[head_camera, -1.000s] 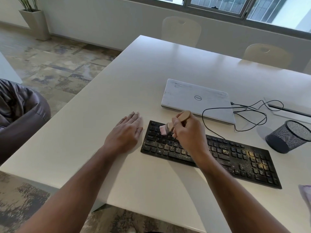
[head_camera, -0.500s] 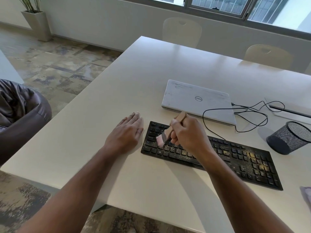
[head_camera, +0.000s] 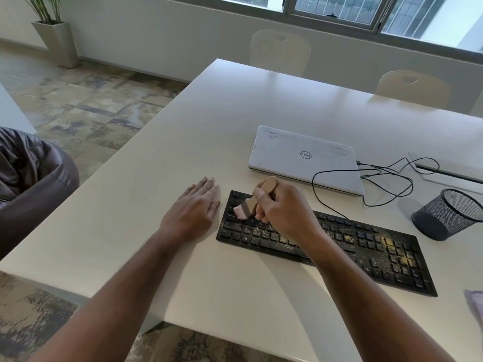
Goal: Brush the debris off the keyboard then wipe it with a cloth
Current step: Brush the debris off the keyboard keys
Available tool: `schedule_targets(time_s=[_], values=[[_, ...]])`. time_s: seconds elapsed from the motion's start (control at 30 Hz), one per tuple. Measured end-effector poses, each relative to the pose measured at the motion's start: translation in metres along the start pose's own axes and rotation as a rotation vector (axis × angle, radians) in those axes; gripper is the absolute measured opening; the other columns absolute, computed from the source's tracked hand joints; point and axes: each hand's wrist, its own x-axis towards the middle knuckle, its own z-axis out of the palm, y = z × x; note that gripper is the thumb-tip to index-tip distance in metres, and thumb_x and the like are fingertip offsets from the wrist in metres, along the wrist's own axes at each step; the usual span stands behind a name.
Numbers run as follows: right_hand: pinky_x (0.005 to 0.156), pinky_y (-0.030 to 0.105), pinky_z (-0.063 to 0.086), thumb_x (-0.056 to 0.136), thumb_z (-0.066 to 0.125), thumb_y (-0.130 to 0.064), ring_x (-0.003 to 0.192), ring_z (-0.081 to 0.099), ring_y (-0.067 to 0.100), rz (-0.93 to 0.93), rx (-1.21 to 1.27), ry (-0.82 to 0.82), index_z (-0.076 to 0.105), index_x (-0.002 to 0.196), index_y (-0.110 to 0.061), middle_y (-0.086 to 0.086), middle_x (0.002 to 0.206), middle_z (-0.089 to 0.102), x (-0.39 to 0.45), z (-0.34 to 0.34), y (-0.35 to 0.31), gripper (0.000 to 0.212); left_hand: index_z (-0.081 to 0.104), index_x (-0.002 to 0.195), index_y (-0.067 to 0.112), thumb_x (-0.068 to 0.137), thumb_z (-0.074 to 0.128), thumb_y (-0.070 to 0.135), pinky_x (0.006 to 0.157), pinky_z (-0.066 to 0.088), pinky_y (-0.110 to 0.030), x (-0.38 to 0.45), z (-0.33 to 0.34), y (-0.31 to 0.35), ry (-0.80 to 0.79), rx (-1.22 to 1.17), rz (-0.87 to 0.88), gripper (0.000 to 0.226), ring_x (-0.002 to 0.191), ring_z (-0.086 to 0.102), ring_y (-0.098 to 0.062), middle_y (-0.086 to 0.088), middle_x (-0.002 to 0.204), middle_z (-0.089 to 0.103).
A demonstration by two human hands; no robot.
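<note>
Head view, single frame.

Table (head_camera: 261, 121): white, fills the centre of the view.

Keyboard (head_camera: 366, 246): black, lies flat at 5 o'clock from the table's middle, long axis running from left down to right. Yellowish debris (head_camera: 392, 246) is thickest on the right key block, with lighter specks on the left rows.

Right hand (head_camera: 285, 212): over the keyboard's left end, fingers curled round a brush (head_camera: 251, 205). Wooden handle points to 1 o'clock; pink bristles point to 7 o'clock, at the upper-left keys; contact with the keys is blurred, cannot tell.

Left hand (head_camera: 196, 207): flat on the table, palm down, fingers straight and together, just beside the keyboard's left edge at 9 o'clock, holding nothing.

Cloth (head_camera: 475, 301): pale purple, at the frame's right edge, 4 o'clock from the keyboard, mostly cut off.

Laptop (head_camera: 305, 158): white, lid closed, at 12 o'clock from the keyboard.

Cable (head_camera: 386, 184): black, looped to the laptop's right.

Mesh bin (head_camera: 449, 215): black, tipped on its side, at 2 o'clock.
</note>
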Motion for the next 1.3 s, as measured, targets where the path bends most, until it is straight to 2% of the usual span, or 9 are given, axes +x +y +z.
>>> schedule_targets(time_s=[0.1, 0.17, 0.23, 0.47, 0.53, 0.8, 1.0, 1.07, 1.3], values=[[0.070, 0.045, 0.059, 0.106, 0.062, -0.024, 0.069, 0.070, 0.023, -0.087, -0.053, -0.134, 0.069, 0.091, -0.023, -0.002, 0.073, 0.071, 0.000, -0.009, -0.001, 0.016, 0.027, 0.160, 0.017, 0.107, 0.032, 0.035, 0.126, 0.007, -0.028, 0.000, 0.000, 0.000, -0.003, -0.003, 0.000, 0.056, 0.155, 0.005, -0.004, 0.003, 0.168, 0.019], [0.062, 0.020, 0.048, 0.105, 0.065, -0.021, 0.065, 0.064, 0.004, -0.152, -0.040, -0.163, 0.068, 0.087, -0.023, -0.014, 0.075, 0.070, 0.002, -0.014, -0.001, 0.018, 0.027, 0.160, 0.017, 0.107, 0.032, 0.035, 0.126, 0.006, -0.028, 0.000, -0.001, 0.001, -0.006, -0.008, 0.000, 0.056, 0.155, 0.005, -0.004, 0.003, 0.168, 0.018], [0.058, 0.012, 0.039, 0.103, 0.067, -0.018, 0.060, 0.057, -0.002, -0.179, -0.090, -0.216, 0.071, 0.091, -0.017, -0.025, 0.070, 0.065, 0.004, -0.019, 0.001, 0.013, 0.027, 0.160, 0.016, 0.107, 0.032, 0.035, 0.126, 0.006, -0.028, 0.000, -0.001, 0.001, -0.005, -0.007, 0.001, 0.056, 0.155, 0.005, -0.004, 0.003, 0.169, 0.018], [0.068, 0.040, 0.055, 0.104, 0.064, -0.023, 0.069, 0.063, 0.013, -0.179, -0.252, -0.327, 0.065, 0.081, -0.020, -0.009, 0.082, 0.071, 0.008, -0.055, 0.020, 0.023, 0.028, 0.160, 0.016, 0.101, 0.021, 0.043, 0.126, 0.007, -0.028, -0.001, -0.003, 0.002, -0.011, 0.002, 0.011, 0.065, 0.155, 0.006, -0.004, 0.003, 0.168, 0.020], [0.065, 0.025, 0.050, 0.103, 0.066, -0.024, 0.068, 0.060, 0.008, -0.225, -0.223, -0.269, 0.070, 0.089, -0.019, -0.015, 0.082, 0.071, 0.006, -0.054, 0.019, 0.016, 0.027, 0.160, 0.016, 0.106, 0.027, 0.039, 0.127, 0.007, -0.028, -0.001, -0.002, 0.001, -0.007, 0.000, 0.007, 0.059, 0.155, 0.006, -0.004, 0.003, 0.168, 0.019], [0.059, 0.022, 0.042, 0.103, 0.065, -0.020, 0.057, 0.054, 0.002, -0.162, -0.213, -0.291, 0.071, 0.086, -0.015, -0.006, 0.075, 0.071, -0.001, -0.054, 0.025, 0.019, 0.026, 0.161, 0.016, 0.108, 0.034, 0.034, 0.127, 0.007, -0.030, -0.001, -0.002, 0.001, -0.005, -0.003, 0.007, 0.056, 0.155, 0.005, -0.004, 0.003, 0.169, 0.018], [0.056, 0.034, 0.054, 0.103, 0.067, -0.018, 0.059, 0.066, 0.019, -0.135, -0.119, 0.021, 0.074, 0.096, -0.012, -0.010, 0.070, 0.070, -0.003, -0.044, 0.016, 0.013, 0.026, 0.160, 0.015, 0.108, 0.034, 0.034, 0.127, 0.007, -0.029, -0.001, -0.002, 0.003, 0.006, -0.005, 0.004, 0.057, 0.155, 0.006, -0.005, 0.003, 0.168, 0.018], [0.052, 0.030, 0.051, 0.104, 0.065, -0.019, 0.054, 0.063, 0.007, -0.085, -0.104, 0.097, 0.073, 0.093, -0.010, -0.012, 0.069, 0.069, -0.005, -0.028, 0.014, 0.016, 0.026, 0.160, 0.015, 0.108, 0.034, 0.034, 0.126, 0.006, -0.028, -0.001, -0.002, 0.003, 0.010, -0.006, 0.002, 0.056, 0.155, 0.006, -0.005, 0.003, 0.168, 0.018], [0.061, 0.045, 0.061, 0.103, 0.059, -0.015, 0.055, 0.071, 0.020, 0.069, -0.102, 0.154, 0.069, 0.079, -0.010, -0.005, 0.055, 0.071, -0.013, -0.020, 0.006, 0.027, 0.027, 0.160, 0.015, 0.108, 0.035, 0.033, 0.126, 0.006, -0.027, -0.001, -0.002, 0.003, 0.017, -0.010, 0.004, 0.056, 0.155, 0.008, -0.006, 0.003, 0.168, 0.019]])
